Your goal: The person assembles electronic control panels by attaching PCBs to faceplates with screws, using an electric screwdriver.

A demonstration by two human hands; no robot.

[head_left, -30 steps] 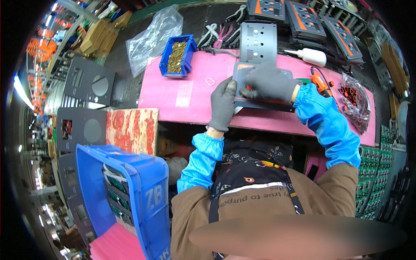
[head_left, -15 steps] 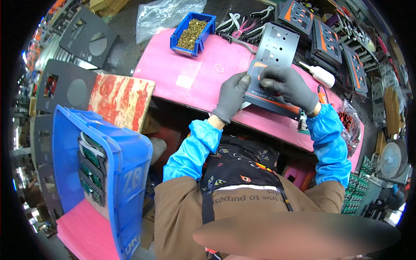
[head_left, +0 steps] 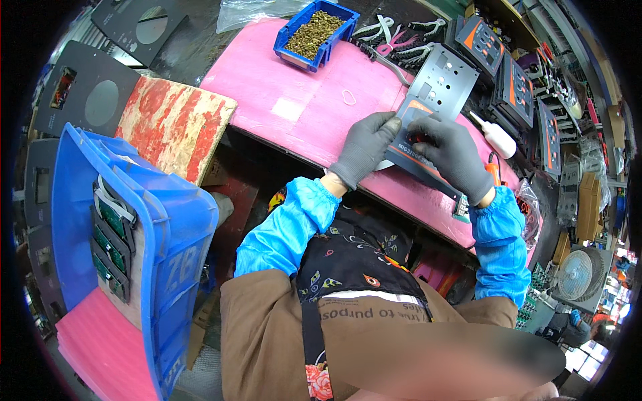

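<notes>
Nearby, small blue bin [head_left: 315, 35] of brass-coloured screws [head_left: 313, 32].

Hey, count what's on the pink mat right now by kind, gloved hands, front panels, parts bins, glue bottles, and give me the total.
Gloved hands: 2, left hand and right hand, both on the held panel
Front panels: 2, held panel and grey punched panel
Blue parts bin: 1
White squeeze bottle: 1
Total: 6

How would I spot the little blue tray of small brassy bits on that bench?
Start at the pink mat covering the workbench. Follow it to its far edge, away from the gloved hands and beyond the grey punched panel. There sits the small blue bin, the only open box on the mat, heaped with tiny brass-coloured parts.
</notes>
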